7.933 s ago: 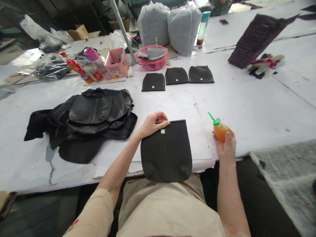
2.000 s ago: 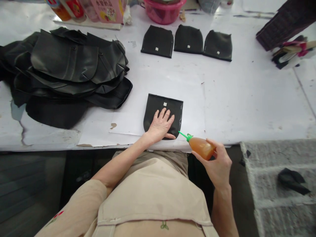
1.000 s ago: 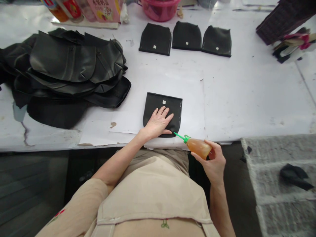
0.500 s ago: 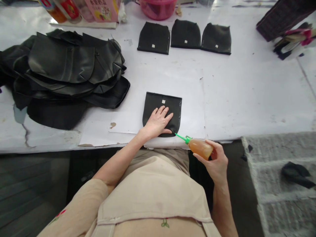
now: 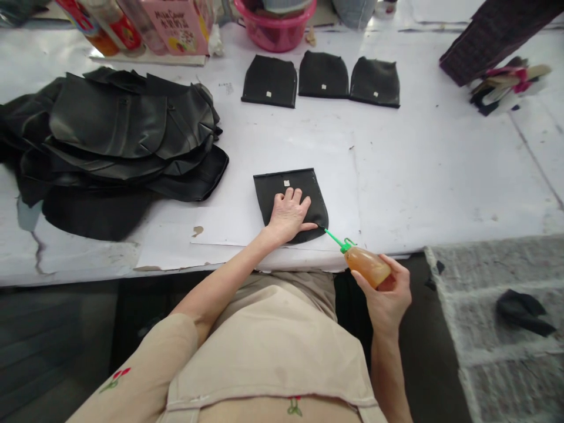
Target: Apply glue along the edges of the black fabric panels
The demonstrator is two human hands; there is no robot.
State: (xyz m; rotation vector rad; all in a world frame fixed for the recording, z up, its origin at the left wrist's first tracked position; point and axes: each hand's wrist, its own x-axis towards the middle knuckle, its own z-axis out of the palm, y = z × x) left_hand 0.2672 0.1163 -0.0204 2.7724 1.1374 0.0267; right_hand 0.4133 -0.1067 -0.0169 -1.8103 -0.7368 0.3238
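Your left hand (image 5: 288, 214) lies flat, fingers spread, pressing on the black leather piece (image 5: 288, 188) just below the centre of the frame. That piece has a straight top edge, a rounded bottom and a small pale tag near the top, and it rests on a white sheet of paper (image 5: 229, 217) on the white table (image 5: 440, 170).

Your right hand (image 5: 388, 294), at lower right of centre and off the table's near edge, is wrapped around an amber glue bottle (image 5: 368, 265). Its green nozzle (image 5: 335, 239) points up and to the left, and the tip meets the lower right edge of the piece, just beside your left thumb.

Further up, in the upper middle, three more black pieces (image 5: 321, 79) lie side by side in a row, each with a small pale tag. To the left, a loose pile of black leather (image 5: 114, 141) spreads across the table. Along the top edge stand a pink basin (image 5: 275, 29), a pink box (image 5: 176, 26) and some bottles (image 5: 97, 26). At upper right, a dark stack (image 5: 484, 35) lies tilted, with a small bundle of mixed pieces (image 5: 502, 88) just below it.
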